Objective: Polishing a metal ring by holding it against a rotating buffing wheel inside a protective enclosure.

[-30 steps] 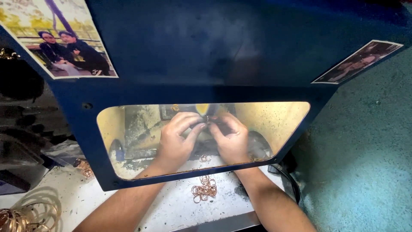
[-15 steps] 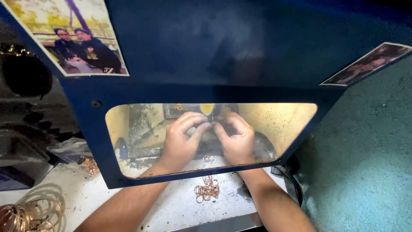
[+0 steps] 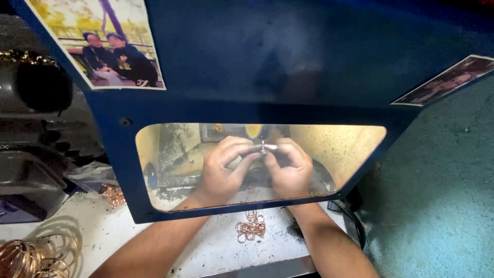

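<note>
Through a yellow-tinted window in a blue shield I see both my hands raised together. My left hand and my right hand pinch a small metal ring between their fingertips, close to a machine part behind them. Below my wrists a small pile of copper-coloured rings lies on the white bench top.
Large copper-coloured bangles lie at the lower left, and more small rings beside the shield's left leg. Dark machinery fills the left. Photographs are stuck on the shield. A teal wall stands to the right.
The view has shifted slightly, so the shield and window sit a little further right and lower. My hands stay together on the ring, fingertips working it.
</note>
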